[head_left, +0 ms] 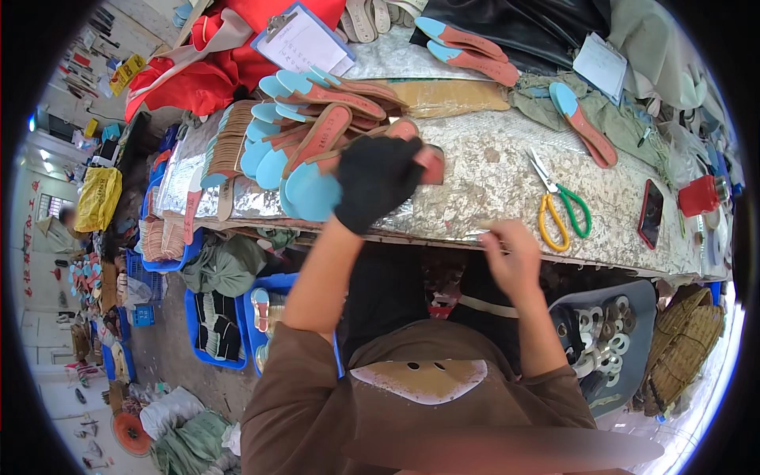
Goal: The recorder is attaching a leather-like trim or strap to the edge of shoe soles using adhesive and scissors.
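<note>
My left hand [375, 184], in a black glove, is closed round a shoe insole [313, 195] above the near edge of the workbench. The insole's blue forefoot sticks out to the left of the glove, and a reddish end shows on its right. Just behind lies a heap of similar blue and reddish-brown insoles [321, 136], with a stacked row of insoles [229, 141] to their left. My bare right hand [513, 257] is by the bench's front edge, fingers curled together. A small pale bit shows at its fingertips, too small to name.
Scissors [558, 207] with yellow and green handles, a phone [651, 214] and a single insole [584, 127] lie on the workbench [483, 174] to the right. A clipboard [302, 39] is at the back. Below stand blue crates [215, 360] and a grey bin [633, 380] of rolls.
</note>
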Demonstrator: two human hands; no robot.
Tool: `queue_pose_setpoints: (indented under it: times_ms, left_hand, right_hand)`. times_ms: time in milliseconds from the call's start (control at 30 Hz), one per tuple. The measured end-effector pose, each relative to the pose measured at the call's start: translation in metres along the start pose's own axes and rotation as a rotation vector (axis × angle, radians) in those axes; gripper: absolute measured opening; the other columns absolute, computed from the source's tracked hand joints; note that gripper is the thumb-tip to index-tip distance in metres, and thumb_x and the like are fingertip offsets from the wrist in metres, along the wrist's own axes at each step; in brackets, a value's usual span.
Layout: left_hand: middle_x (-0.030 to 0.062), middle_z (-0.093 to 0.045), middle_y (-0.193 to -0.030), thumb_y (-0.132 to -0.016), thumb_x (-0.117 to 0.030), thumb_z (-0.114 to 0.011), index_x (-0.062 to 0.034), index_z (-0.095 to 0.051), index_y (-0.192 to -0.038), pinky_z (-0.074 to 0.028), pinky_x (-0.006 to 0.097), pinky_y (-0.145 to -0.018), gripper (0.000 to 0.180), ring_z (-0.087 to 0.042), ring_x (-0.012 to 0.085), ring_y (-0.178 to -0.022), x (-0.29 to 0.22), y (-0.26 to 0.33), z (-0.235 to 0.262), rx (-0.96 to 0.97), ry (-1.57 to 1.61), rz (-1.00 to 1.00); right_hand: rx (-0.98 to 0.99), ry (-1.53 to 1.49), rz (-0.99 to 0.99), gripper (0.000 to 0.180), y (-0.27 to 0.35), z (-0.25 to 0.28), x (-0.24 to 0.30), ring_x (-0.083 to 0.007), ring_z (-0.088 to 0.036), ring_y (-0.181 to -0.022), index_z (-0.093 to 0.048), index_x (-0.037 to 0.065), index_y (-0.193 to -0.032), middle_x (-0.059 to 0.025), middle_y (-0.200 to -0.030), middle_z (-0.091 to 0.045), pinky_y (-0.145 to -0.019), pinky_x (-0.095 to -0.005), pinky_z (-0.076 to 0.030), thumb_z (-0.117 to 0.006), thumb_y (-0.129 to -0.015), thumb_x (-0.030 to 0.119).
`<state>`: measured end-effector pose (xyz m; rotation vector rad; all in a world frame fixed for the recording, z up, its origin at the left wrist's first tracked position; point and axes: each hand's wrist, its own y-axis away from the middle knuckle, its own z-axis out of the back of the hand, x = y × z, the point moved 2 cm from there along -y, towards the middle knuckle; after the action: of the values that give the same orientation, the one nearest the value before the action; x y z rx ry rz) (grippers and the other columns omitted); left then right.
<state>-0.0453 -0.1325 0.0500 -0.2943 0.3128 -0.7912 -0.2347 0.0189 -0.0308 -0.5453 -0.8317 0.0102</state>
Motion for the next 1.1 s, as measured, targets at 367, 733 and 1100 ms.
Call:
queue_pose_setpoints:
  times_ms: [367, 733, 1100]
  left_hand:
    - [0.0156, -0.036, -0.151, -0.081, -0.048, -0.064, -0.0129, -0.059, -0.129, -0.016, 0.062, -0.113, 0.060, -0.027, 0.0374, -0.143, 0.035, 0.041, -0.062, 0.007, -0.210, -0.052]
    - [0.0034, -0.038, -0.153, -0.081, -0.018, -0.064, -0.0240, -0.063, -0.123, -0.019, 0.057, -0.114, 0.043, -0.030, 0.0250, -0.144, 0.094, 0.051, -0.050, 0.115, -0.274, -0.157]
    - [0.0034, -0.038, -0.153, -0.080, -0.019, -0.067, -0.0244, -0.055, -0.133, -0.015, 0.055, -0.116, 0.054, -0.029, 0.0249, -0.144, 0.095, 0.051, -0.055, 0.083, -0.241, -0.171]
  right_hand:
    - [0.002, 0.377, -0.239, 0.046, -0.031, 0.097, -0.106, -0.0360, -0.057, -0.115, -0.051, 0.004, -0.131, -0.0220, -0.123, -0.060, -0.098, -0.0413, -0.043, -0.062, -0.089, 0.015]
    - [0.302, 0.095, 0.005, 0.037, -0.278, -0.008, -0.125, -0.0262, -0.066, -0.100, -0.062, 0.002, -0.117, -0.0138, -0.110, -0.068, -0.090, -0.0356, -0.049, -0.067, -0.090, 0.027]
    - [0.145, 0.757, 0.015, 0.077, -0.383, -0.064, -0.178, -0.0360, -0.058, -0.113, -0.054, 0.002, -0.128, -0.0206, -0.120, -0.060, -0.096, -0.0402, -0.047, -0.077, -0.072, 0.049]
